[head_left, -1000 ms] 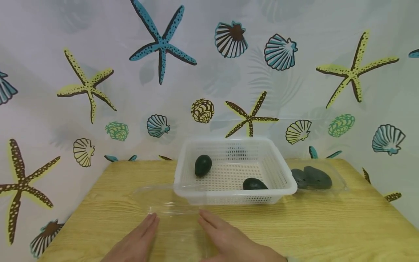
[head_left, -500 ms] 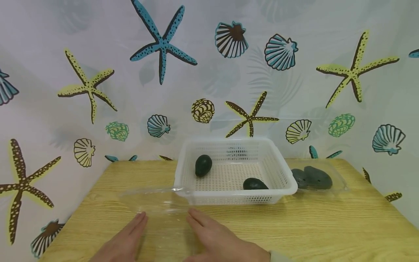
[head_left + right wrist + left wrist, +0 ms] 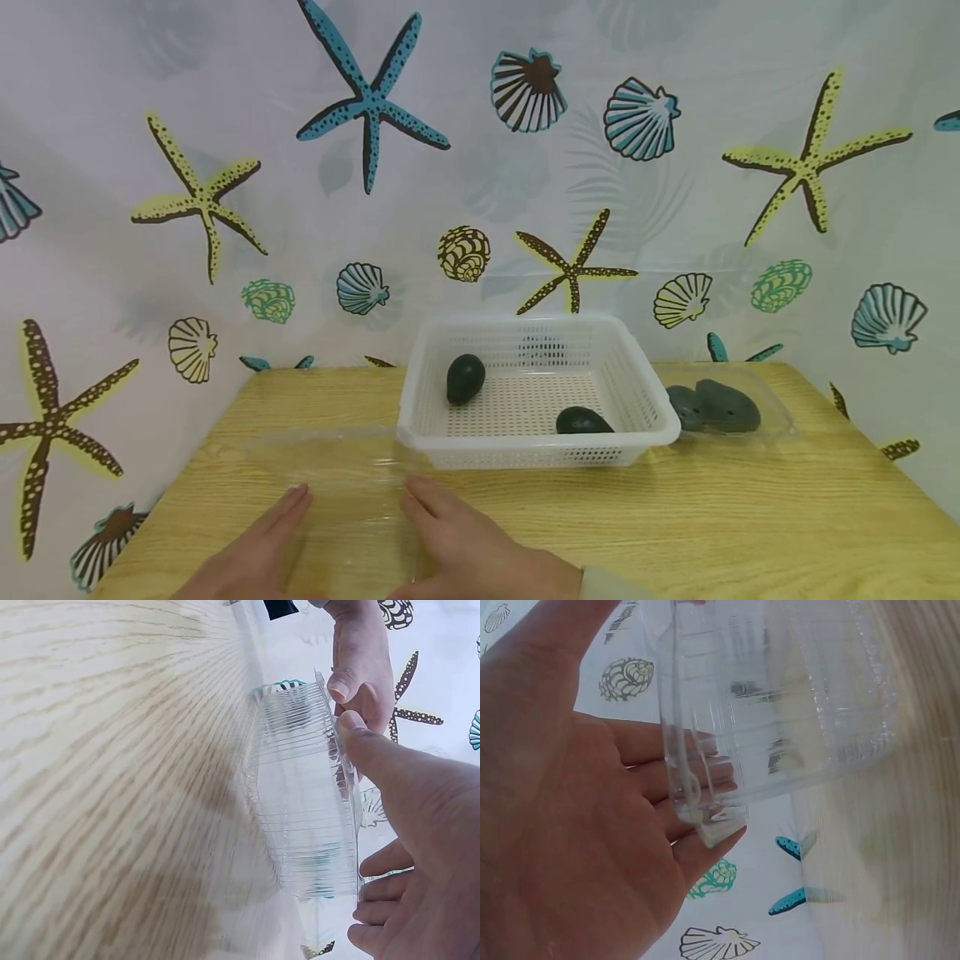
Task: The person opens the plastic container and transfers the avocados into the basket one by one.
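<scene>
A clear plastic clamshell container [image 3: 352,521] sits on the wooden table at the front left, a flap-like clear part [image 3: 330,457] spreading from its far side. My left hand [image 3: 251,552] lies along its left side, fingers extended. Along the right side, my right hand [image 3: 468,546] touches it with straight fingers. In the left wrist view, the fingers of the left hand [image 3: 600,802] rest against the clear container wall [image 3: 705,712]. The right wrist view has both thumbs at the near rim of the ribbed container [image 3: 300,795], beside the right hand [image 3: 420,832].
Behind stands a white perforated basket [image 3: 540,442] with two dark green avocados, one at the left [image 3: 466,379] and another in front [image 3: 583,421]. To its right lies a clear container [image 3: 776,408] holding dark, rounded items [image 3: 727,407]. A seashell-patterned cloth [image 3: 480,167] hangs behind the table.
Both hands have moved left across the table, and the clear clamshell container between them has shifted left too. The basket and the other container stay in place.
</scene>
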`<state>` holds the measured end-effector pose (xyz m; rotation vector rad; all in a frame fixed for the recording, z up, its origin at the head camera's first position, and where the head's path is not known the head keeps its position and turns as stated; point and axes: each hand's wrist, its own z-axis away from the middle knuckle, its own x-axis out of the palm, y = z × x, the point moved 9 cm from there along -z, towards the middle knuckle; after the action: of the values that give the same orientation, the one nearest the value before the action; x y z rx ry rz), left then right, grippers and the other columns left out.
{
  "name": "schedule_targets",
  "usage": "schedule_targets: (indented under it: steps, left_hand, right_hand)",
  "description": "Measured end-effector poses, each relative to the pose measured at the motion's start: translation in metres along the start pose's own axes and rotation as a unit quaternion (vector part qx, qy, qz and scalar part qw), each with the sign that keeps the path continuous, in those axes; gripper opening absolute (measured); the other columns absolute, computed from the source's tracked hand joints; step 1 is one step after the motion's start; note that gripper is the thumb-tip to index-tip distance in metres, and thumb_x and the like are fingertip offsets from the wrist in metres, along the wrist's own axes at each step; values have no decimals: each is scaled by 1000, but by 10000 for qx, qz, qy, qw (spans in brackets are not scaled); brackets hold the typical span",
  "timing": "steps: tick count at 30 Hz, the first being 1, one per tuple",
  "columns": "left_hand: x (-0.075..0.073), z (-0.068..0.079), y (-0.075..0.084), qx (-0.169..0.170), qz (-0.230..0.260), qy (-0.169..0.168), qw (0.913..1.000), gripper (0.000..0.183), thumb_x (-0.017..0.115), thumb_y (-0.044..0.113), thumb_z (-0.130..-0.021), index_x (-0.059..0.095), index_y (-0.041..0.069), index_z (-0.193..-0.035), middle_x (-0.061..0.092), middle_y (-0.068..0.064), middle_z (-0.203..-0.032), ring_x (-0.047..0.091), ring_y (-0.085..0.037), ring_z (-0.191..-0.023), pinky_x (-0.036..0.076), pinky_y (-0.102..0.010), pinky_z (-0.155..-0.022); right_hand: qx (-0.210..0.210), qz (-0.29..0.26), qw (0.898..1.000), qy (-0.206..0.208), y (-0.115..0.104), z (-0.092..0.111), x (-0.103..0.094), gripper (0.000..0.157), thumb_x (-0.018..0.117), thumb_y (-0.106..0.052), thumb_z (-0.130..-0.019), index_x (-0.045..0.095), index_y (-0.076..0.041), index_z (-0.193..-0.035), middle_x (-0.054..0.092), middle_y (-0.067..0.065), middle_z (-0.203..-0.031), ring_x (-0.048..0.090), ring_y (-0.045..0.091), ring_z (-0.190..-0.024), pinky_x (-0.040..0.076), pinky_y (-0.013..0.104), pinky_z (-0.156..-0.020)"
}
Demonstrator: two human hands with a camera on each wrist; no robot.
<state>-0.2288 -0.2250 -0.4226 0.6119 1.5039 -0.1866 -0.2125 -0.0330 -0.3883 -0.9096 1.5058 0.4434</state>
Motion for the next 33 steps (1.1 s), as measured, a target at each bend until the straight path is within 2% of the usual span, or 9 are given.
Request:
schedule_targets:
  steps: [2, 6, 10, 14, 19, 26, 33]
  left_hand:
    - [-1, 1, -4, 44, -7, 91, 9999, 100, 78, 52, -77, 41, -17, -139, 39, -38, -145, 44, -52, -130, 51, -54, -96]
    - [-4, 3, -8, -121, 191, 11, 9997, 102, 80, 49, -76, 38, -18, -141, 36, -38, -147, 42, -55, -131, 50, -59, -94]
    - [-6, 5, -13, -489, 283, -138, 9983, 107, 79, 52, -76, 33, -15, -146, 34, -36, -151, 41, -54, -134, 48, -61, -96]
    - [-7, 6, -18, -815, 502, -340, 9948, 109, 77, 54, -78, 28, -13, -149, 30, -36, -153, 38, -54, -136, 45, -62, -100]
    - [-9, 6, -21, -836, 836, -458, 9919, 106, 76, 50, -81, 27, -17, -147, 25, -41, -152, 33, -59, -136, 41, -66, -100]
    - [-12, 7, -22, -706, 463, -267, 9961, 105, 77, 51, -79, 32, -18, -144, 32, -42, -148, 38, -57, -133, 43, -65, -99]
    - [-10, 5, -23, -727, 471, -374, 9955, 103, 74, 51, -81, 31, -18, -145, 30, -42, -149, 38, -57, -134, 47, -63, -96]
  right_hand:
    - [-74, 28, 9999, 75, -2, -2, 1, 97, 68, -62, -84, 41, 5, -147, 38, 19, -155, 42, 28, -142, 42, 32, -113]
    - [-143, -15, 9998, 137, -5, -6, 1, 96, 67, -62, -85, 40, 5, -147, 36, 20, -155, 41, 27, -143, 41, 32, -113]
    - [-184, 12, 9996, 220, -8, -10, 1, 95, 66, -63, -85, 39, 4, -148, 36, 19, -156, 42, 26, -142, 41, 30, -113]
    - [-91, -125, 9998, 80, -8, -15, 5, 95, 63, -64, -87, 38, 4, -149, 33, 19, -157, 40, 26, -144, 40, 30, -114]
    - [-20, -367, 9993, -54, -8, -21, 10, 95, 62, -64, -88, 37, 4, -149, 28, 21, -160, 35, 27, -146, 39, 31, -115]
    - [50, -516, 9986, -134, -8, -26, 17, 93, 60, -63, -89, 35, 2, -151, 22, 19, -163, 28, 29, -150, 36, 35, -118]
    - [196, -772, 9965, -245, -5, -27, 24, 93, 60, -63, -90, 32, -1, -153, 16, 16, -165, 24, 29, -152, 36, 37, -118]
